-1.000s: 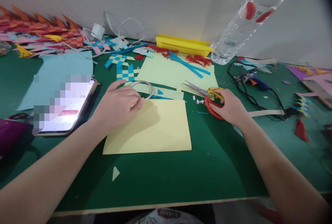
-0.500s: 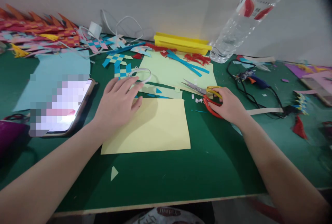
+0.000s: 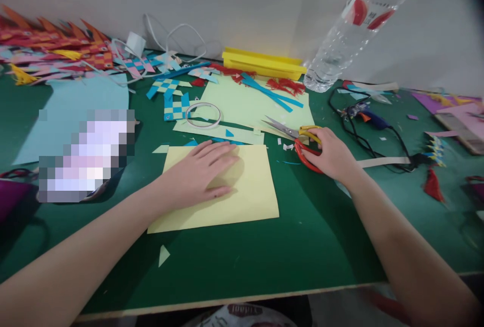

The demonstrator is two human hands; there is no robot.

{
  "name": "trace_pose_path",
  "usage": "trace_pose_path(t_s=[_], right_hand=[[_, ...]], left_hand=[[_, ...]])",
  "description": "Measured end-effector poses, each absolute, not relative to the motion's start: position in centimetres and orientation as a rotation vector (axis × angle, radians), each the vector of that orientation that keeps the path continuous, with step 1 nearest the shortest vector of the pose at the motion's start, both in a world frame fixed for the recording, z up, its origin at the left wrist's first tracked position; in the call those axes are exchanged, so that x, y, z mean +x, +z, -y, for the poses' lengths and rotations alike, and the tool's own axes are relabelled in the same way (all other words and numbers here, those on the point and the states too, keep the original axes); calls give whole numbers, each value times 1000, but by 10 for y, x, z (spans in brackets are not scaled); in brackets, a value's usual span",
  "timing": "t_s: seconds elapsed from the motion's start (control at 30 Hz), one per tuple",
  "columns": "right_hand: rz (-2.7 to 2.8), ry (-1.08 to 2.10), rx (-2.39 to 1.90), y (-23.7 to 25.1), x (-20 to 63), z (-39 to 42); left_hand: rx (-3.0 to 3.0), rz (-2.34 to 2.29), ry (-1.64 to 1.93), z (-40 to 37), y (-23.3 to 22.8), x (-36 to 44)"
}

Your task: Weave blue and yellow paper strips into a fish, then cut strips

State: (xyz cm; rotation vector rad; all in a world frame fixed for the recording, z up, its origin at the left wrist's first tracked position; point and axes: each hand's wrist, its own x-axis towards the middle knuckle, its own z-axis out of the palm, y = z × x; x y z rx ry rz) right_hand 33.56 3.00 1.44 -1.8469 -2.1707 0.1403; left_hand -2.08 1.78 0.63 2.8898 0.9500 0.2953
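Observation:
My left hand (image 3: pixel 202 173) lies flat, fingers spread, on a pale yellow paper sheet (image 3: pixel 249 191) on the green table (image 3: pixel 264 256). Beyond it, a thin roll of tape (image 3: pixel 203 115) rests on a light green paper strip, apart from the hand. My right hand (image 3: pixel 330 155) grips the red and yellow handles of a pair of scissors (image 3: pixel 293 135), which lie on the table with the blades pointing left over a larger light green sheet (image 3: pixel 245 105).
A phone (image 3: pixel 85 158) lies at the left on a light blue sheet. Woven paper pieces (image 3: pixel 174 97) and coloured strips crowd the back. A yellow box (image 3: pixel 262 64), a clear bottle (image 3: pixel 340 39) and a glue gun (image 3: pixel 368 117) with cable stand at back right.
My left hand let go of the tape roll, which now lies farther back, and moved right to press flat on the yellow sheet. The right hand stayed on the scissors.

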Motion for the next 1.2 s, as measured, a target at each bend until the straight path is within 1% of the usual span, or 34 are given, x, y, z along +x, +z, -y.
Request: trace_pose_path(t_s=[0.6, 0.87, 1.2], right_hand=[[2186, 155, -1856, 16, 334, -29], [2165, 164, -1868, 16, 335, -29], [2179, 152, -1817, 15, 336, -29]], left_hand=[[3064, -910, 313, -13, 15, -18], [3085, -933, 407, -13, 18, -17], [3157, -720, 646, -15, 22, -18]])
